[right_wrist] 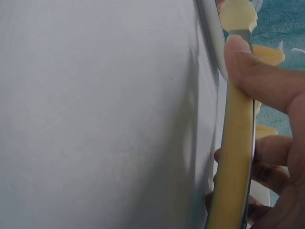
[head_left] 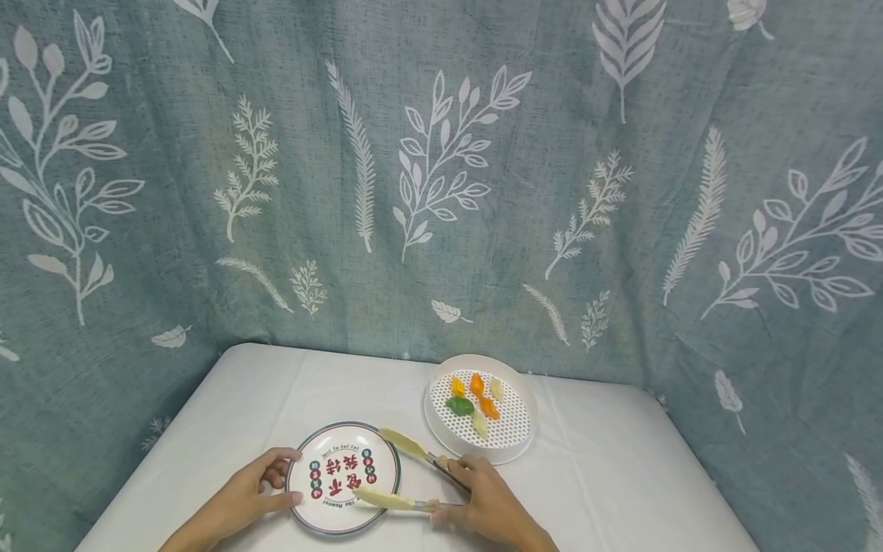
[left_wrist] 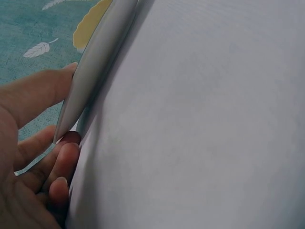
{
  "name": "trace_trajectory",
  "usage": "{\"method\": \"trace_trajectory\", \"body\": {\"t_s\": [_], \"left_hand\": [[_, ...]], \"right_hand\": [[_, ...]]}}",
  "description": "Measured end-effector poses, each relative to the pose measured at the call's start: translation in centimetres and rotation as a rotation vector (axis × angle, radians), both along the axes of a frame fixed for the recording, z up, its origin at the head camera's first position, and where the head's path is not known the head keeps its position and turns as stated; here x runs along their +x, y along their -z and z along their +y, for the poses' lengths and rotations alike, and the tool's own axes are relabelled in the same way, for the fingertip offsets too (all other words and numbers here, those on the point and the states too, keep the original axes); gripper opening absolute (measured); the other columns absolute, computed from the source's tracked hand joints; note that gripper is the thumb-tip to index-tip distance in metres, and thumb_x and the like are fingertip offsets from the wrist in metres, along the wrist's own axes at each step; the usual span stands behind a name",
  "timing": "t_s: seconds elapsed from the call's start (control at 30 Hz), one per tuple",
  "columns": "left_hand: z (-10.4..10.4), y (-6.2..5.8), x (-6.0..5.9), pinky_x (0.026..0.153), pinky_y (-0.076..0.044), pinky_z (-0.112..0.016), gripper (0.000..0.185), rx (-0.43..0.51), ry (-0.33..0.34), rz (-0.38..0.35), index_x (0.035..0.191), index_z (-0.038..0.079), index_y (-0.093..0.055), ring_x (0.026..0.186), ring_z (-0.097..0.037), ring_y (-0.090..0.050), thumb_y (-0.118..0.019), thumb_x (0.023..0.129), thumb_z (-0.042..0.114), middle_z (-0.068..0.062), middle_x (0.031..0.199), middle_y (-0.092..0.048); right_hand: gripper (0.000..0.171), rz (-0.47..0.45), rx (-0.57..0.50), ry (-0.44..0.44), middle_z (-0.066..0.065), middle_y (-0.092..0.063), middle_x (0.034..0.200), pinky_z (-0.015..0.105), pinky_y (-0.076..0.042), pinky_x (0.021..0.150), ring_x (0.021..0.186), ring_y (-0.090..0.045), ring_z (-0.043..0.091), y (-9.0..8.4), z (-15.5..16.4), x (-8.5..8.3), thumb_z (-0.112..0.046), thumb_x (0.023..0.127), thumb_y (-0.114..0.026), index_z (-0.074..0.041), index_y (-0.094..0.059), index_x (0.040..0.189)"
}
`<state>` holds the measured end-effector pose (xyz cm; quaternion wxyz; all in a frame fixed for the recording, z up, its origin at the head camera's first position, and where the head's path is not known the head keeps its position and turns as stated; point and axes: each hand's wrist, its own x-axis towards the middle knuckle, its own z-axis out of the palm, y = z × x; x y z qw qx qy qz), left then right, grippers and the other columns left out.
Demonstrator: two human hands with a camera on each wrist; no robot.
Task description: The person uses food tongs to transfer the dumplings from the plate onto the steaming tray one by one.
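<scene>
A white plate [head_left: 382,474] with red and dark lettering and a banded rim sits at the table's front. My left hand [head_left: 237,497] holds its left rim, the thumb and fingers at the edge; in the left wrist view the plate [left_wrist: 93,67] shows edge-on between them. My right hand [head_left: 493,502] grips a pair of tongs [head_left: 386,500] with pale yellow, scalloped tips. The tongs' two arms are spread, reaching left over the plate, with nothing between the tips. In the right wrist view, the thumb presses on a yellow-faced handle [right_wrist: 233,143].
Behind the right hand stands a round white steamer tray [head_left: 517,423] with a perforated base. On it lie several small dumpling-shaped pieces, including a green one [head_left: 459,405], orange ones and cream ones. A white cloth [head_left: 621,468] covers the table; a leaf-patterned curtain [head_left: 483,253] hangs behind.
</scene>
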<state>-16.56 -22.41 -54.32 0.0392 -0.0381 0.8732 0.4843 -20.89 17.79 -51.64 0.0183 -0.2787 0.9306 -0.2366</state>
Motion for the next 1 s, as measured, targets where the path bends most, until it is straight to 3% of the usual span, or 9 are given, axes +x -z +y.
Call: {"method": "trace_trajectory", "body": {"t_s": [0.13, 0.33, 0.53, 0.77, 0.87, 1.0], "left_hand": [[0.1, -0.1, 0.1, 0.081, -0.043, -0.033, 0.078, 0.003, -0.001, -0.004, 0.136, 0.010, -0.059, 0.090, -0.017, -0.050, -0.094, 0.071, 0.036, -0.001, 0.107, -0.058], [0.1, -0.2, 0.1, 0.080, -0.043, -0.031, 0.078, 0.002, 0.005, -0.003, 0.136, 0.009, -0.059, 0.089, -0.017, -0.050, -0.093, 0.071, 0.035, -0.001, 0.106, -0.058], [-0.1, -0.2, 0.0, 0.080, -0.042, -0.031, 0.077, 0.003, 0.025, 0.006, 0.136, 0.009, -0.059, 0.090, -0.018, -0.051, -0.093, 0.073, 0.035, -0.002, 0.107, -0.059], [-0.8, -0.3, -0.2, 0.077, -0.045, -0.028, 0.071, 0.052, 0.087, -0.005, 0.137, 0.006, -0.057, 0.091, -0.018, -0.052, -0.089, 0.079, 0.032, -0.004, 0.108, -0.058], [-1.4, -0.9, -0.3, 0.078, -0.048, -0.030, 0.061, 0.056, 0.115, 0.001, 0.135, 0.006, -0.058, 0.093, -0.019, -0.055, -0.084, 0.086, 0.031, -0.005, 0.108, -0.060], [-2.3, -2.6, -0.3, 0.078, -0.051, -0.035, 0.049, -0.012, 0.107, 0.048, 0.131, 0.009, -0.062, 0.095, -0.018, -0.059, -0.079, 0.091, 0.031, -0.004, 0.110, -0.063]], "right_hand": [[0.100, -0.030, 0.002, 0.002, -0.006, -0.059, 0.118, 0.034, -0.048, 0.093, 0.098, -0.046, 0.007, -0.1, 0.0, 0.1, -0.069, 0.071, -0.080, -0.002, -0.059, 0.142], [0.100, -0.048, 0.021, 0.004, -0.008, -0.055, 0.111, 0.030, -0.046, 0.085, 0.093, -0.044, 0.008, -0.2, -0.2, 0.3, -0.069, 0.071, -0.080, -0.004, -0.057, 0.144], [0.101, -0.075, 0.035, 0.002, -0.005, -0.055, 0.118, 0.033, -0.048, 0.088, 0.098, -0.046, 0.009, -0.4, -0.2, 0.1, -0.068, 0.071, -0.081, -0.005, -0.056, 0.146], [0.088, -0.119, -0.036, -0.007, 0.003, -0.051, 0.131, 0.036, -0.049, 0.088, 0.104, -0.050, 0.014, -0.9, 1.3, -0.2, -0.065, 0.081, -0.075, -0.009, -0.057, 0.147], [0.076, -0.080, -0.071, 0.024, 0.006, -0.053, 0.133, 0.035, -0.051, 0.085, 0.104, -0.055, 0.018, -1.6, 2.7, -0.2, -0.059, 0.087, -0.075, -0.012, -0.060, 0.144], [0.061, 0.038, -0.099, 0.114, 0.006, -0.059, 0.128, 0.033, -0.054, 0.079, 0.099, -0.061, 0.020, -3.1, 4.8, -0.5, -0.049, 0.089, -0.078, -0.012, -0.067, 0.136]]}}
